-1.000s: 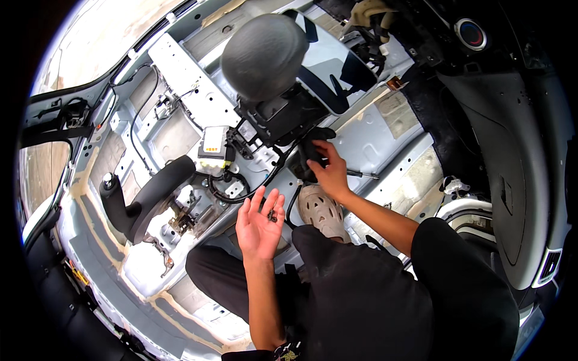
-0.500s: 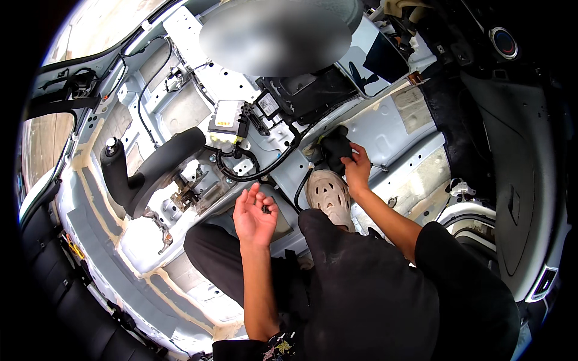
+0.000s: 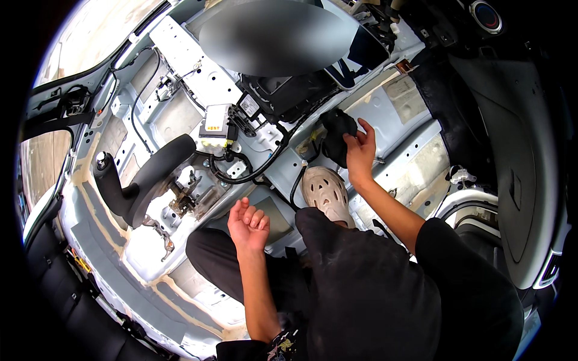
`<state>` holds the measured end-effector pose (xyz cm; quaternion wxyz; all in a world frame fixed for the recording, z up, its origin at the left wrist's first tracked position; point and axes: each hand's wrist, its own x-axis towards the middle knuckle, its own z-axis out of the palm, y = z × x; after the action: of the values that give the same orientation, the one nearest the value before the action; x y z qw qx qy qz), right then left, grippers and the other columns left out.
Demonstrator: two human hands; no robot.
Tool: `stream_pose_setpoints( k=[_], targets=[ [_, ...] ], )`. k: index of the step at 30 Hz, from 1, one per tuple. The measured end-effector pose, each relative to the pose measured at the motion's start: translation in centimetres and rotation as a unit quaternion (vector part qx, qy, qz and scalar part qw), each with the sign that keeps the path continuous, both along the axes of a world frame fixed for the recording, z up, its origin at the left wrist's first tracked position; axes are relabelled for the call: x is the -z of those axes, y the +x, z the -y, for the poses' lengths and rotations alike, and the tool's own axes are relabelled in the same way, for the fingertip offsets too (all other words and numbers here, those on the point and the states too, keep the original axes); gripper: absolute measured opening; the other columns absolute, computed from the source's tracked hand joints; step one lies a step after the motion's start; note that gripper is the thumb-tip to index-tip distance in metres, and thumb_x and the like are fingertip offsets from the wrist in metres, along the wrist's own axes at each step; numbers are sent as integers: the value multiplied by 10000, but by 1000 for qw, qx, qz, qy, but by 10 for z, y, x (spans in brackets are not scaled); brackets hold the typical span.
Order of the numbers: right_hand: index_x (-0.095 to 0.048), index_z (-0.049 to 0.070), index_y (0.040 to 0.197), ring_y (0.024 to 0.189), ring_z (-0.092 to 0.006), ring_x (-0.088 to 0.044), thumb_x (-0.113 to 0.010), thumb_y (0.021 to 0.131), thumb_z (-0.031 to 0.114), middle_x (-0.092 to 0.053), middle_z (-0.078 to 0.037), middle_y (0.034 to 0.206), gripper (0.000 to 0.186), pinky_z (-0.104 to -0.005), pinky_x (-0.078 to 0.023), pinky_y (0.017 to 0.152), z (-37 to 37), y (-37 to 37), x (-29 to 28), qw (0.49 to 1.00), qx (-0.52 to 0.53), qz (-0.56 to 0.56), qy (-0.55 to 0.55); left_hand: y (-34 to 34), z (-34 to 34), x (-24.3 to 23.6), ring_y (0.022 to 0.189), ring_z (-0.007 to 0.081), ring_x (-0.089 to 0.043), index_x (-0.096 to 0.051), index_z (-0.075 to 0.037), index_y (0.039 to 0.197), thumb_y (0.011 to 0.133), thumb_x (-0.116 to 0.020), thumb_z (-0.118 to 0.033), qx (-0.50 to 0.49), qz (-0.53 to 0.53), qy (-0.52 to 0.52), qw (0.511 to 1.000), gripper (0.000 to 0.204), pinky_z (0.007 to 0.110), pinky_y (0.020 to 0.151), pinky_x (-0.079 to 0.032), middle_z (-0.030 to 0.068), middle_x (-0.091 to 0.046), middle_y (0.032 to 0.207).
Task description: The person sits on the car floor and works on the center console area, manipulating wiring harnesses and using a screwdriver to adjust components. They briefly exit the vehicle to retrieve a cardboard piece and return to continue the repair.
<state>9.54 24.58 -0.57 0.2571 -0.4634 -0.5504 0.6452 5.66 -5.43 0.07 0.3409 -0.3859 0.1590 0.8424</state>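
Observation:
My right hand grips a black, irregularly shaped part, with the thumb against its near side. The part is just beyond my beige slotted clog, over the pale metal car floor. A thin shiny rod sticks out beside that hand's wrist; its other end is hidden. Above my bent knee, my left hand is raised, palm up, with fingers curled in. Whatever lies inside those fingers is hidden.
A parking brake lever with black trim rises on the left. Beyond it sits a silver control box with thick black wiring. The black door panel stands on the right. A black housing lies farther ahead.
My left hand's fingers have curled further, covering a small dark thing that showed in the palm. The black part has risen slightly with my right hand. The view has shifted a little.

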Motion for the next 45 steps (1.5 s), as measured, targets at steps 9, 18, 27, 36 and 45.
stream_pose_setpoints(
  k=[9,18,27,36,45],
  targets=[
    [-407,-34,1313,1119,-474,-607,-717,804,225,-615,-316,1215,651,-461,-477,992,33,-45,84,930,-175,321,35,2,-13,-8,496,99,-342,-660,-104,949,956,-595,-257,2,7,-49,999,166,271,477,-270,-49,-374,560],
    [-496,-78,1216,1089,-436,-638,-811,728,242,-658,-299,1138,663,-451,-526,934,-11,-37,153,843,-285,450,72,8,-10,5,512,104,-356,-663,-99,952,950,-591,-234,-4,38,-51,998,154,271,495,-282,-47,-379,568],
    [-693,-9,1094,1059,-384,-669,-677,785,251,-695,-243,1112,404,-439,-540,919,2,-49,115,800,-388,444,112,8,-12,10,548,113,-375,-669,-96,966,962,-583,-237,-3,17,-37,999,165,282,529,-295,-44,-397,579],
    [-714,20,1117,886,-360,-701,-764,723,334,-727,-206,1001,507,-374,-549,826,9,-33,74,908,-290,272,133,14,-15,7,586,118,-385,-660,-89,1010,974,-559,-221,23,26,-57,998,170,283,565,-297,-47,-402,613],
    [-610,60,1264,908,-387,-646,-676,888,235,-652,-174,1047,420,-431,-527,801,31,-33,31,907,-219,47,356,7,-1,5,592,116,-393,-656,-92,1022,975,-556,-219,-9,18,-77,997,169,280,570,-303,-49,-406,620]
  ],
)
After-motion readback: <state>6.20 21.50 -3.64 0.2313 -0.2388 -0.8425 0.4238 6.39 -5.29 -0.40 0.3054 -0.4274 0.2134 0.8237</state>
